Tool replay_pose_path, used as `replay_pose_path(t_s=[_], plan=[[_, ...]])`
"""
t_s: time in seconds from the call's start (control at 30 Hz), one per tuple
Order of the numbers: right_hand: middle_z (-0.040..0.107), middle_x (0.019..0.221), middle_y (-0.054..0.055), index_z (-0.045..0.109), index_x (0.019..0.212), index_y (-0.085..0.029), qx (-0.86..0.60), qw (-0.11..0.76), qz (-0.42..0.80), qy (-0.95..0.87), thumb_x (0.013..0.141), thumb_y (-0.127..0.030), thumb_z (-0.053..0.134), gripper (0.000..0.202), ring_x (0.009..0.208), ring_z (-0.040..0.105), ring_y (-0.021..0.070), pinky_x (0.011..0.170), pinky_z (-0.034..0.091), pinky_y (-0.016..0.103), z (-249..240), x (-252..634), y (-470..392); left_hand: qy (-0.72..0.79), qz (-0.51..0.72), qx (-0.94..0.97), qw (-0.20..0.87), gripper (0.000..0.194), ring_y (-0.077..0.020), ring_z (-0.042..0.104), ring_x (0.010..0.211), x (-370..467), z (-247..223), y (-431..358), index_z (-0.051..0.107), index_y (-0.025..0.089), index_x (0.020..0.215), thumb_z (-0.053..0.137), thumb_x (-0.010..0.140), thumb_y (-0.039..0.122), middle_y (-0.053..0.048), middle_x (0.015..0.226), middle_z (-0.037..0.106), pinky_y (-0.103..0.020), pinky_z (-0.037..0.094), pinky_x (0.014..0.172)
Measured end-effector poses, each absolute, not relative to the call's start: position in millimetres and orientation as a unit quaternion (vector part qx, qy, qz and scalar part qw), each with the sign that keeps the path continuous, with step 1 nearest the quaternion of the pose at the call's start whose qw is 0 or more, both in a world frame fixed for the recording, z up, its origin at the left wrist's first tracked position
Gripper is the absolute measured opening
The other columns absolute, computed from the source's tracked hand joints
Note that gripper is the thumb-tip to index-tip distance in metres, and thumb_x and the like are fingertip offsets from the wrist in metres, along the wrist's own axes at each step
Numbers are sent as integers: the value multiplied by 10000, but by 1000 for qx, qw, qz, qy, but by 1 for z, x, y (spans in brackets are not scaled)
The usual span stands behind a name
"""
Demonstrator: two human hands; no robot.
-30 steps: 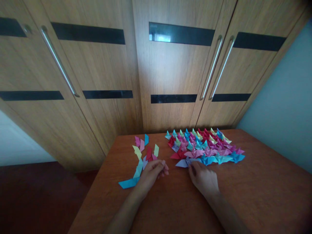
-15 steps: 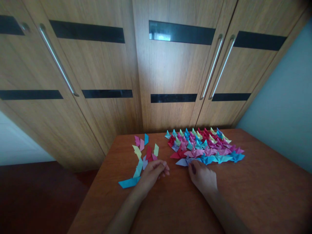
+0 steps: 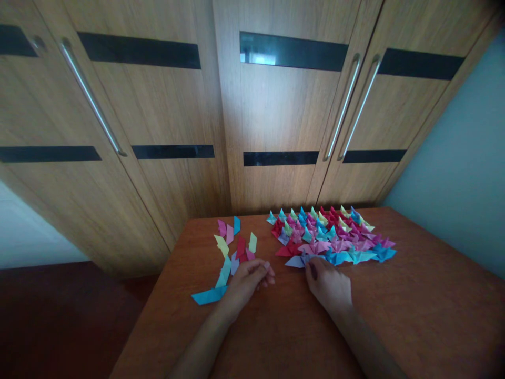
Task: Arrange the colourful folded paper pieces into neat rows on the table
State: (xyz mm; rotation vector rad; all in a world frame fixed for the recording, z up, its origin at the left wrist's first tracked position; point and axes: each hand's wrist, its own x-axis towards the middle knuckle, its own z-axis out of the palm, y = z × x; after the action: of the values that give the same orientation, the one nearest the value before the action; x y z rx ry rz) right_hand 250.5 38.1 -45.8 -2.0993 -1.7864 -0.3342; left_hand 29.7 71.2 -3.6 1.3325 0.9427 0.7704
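Observation:
My right hand (image 3: pixel 328 283) is closed at the fingertips on a lavender folded paper piece (image 3: pixel 295 261), at the near left end of the rows of colourful folded paper pieces (image 3: pixel 315 247). Those rows hold several red, pink, blue, green and yellow pieces with raised points. My left hand (image 3: pixel 252 278) hovers over the table just right of the flat folded strips, its fingers curled together with nothing visible in them. Nearest to it are a blue strip (image 3: pixel 209 296), a light green strip (image 3: pixel 223 272) and a red strip (image 3: pixel 241 247).
More flat strips, among them a yellow one (image 3: pixel 221 245) and a blue one (image 3: pixel 236 225), lie at the back left of the brown table (image 3: pixel 276 337). Behind it stands a wooden cupboard (image 3: pixel 276 116) with metal handles. A pale wall (image 3: pixel 465 173) is at the right.

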Motion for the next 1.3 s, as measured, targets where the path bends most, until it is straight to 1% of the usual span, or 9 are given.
replay_pose_path(t_s=[0.2, 0.37, 0.7, 0.8, 0.93, 1.0, 1.1, 1.2, 1.3], plan=[[635, 766, 8, 576, 774, -209, -746, 179, -116, -631, 870, -303, 471, 170, 601, 568, 126, 469, 188, 233, -46, 250, 39, 410, 332, 587, 614, 361, -125, 529, 612, 29, -3, 71, 616, 145, 758, 485, 837, 472, -39, 697, 651, -220, 343, 540], [640, 770, 11, 578, 768, -206, -740, 195, -113, -634, 864, -309, 483, 170, 603, 573, 120, 470, 207, 233, -47, 252, 39, 410, 329, 588, 615, 353, -126, 532, 611, 29, -2, 70, 615, 150, 756, 493, 834, 472, -38, 701, 653, -218, 344, 540], [638, 711, 10, 607, 775, -209, -736, 228, -124, -625, 868, -356, 469, 222, 576, 566, 126, 467, 217, 230, -47, 255, 36, 408, 331, 597, 606, 350, -124, 530, 603, 28, -4, 70, 620, 149, 753, 498, 833, 467, -39, 697, 653, -212, 340, 527], [644, 732, 19, 612, 796, -204, -720, 259, -124, -632, 886, -347, 433, 246, 597, 574, 133, 486, 258, 229, -46, 252, 33, 405, 336, 598, 605, 341, -126, 532, 610, 27, -3, 72, 624, 149, 754, 508, 826, 461, -41, 701, 653, -213, 353, 534], [638, 739, 19, 589, 769, -200, -638, 289, -50, -711, 904, -297, 390, 259, 663, 585, 136, 582, 333, 226, -39, 237, 29, 418, 378, 585, 583, 318, -123, 525, 589, 19, -3, 81, 618, 152, 760, 530, 810, 453, -36, 699, 644, -215, 366, 536], [615, 688, 5, 562, 717, -200, -597, 280, -3, -752, 900, -282, 393, 263, 634, 566, 124, 586, 330, 223, -35, 224, 27, 443, 404, 584, 548, 309, -131, 535, 594, 8, -4, 85, 610, 158, 769, 539, 799, 458, -33, 713, 641, -219, 379, 543], [585, 639, -17, 533, 672, -198, -562, 255, 47, -785, 889, -262, 411, 257, 582, 531, 105, 555, 303, 218, -33, 204, 25, 504, 417, 625, 427, 274, -169, 574, 675, -15, -7, 85, 616, 177, 785, 532, 803, 438, -32, 750, 647, -251, 422, 622], [595, 660, -24, 535, 679, -201, -553, 233, 73, -797, 878, -243, 434, 228, 596, 534, 103, 550, 290, 216, -38, 190, 23, 553, 372, 694, 273, 221, -218, 601, 827, -40, -10, 72, 639, 219, 879, 500, 830, 384, -41, 878, 661, -315, 444, 766], [616, 705, -26, 542, 703, -209, -551, 226, 78, -799, 869, -229, 453, 190, 637, 550, 109, 563, 290, 215, -44, 185, 22, 556, 315, 757, 138, 224, -250, 568, 983, -58, -16, 50, 636, 241, 981, 479, 845, 326, -59, 1037, 632, -387, 413, 899]])
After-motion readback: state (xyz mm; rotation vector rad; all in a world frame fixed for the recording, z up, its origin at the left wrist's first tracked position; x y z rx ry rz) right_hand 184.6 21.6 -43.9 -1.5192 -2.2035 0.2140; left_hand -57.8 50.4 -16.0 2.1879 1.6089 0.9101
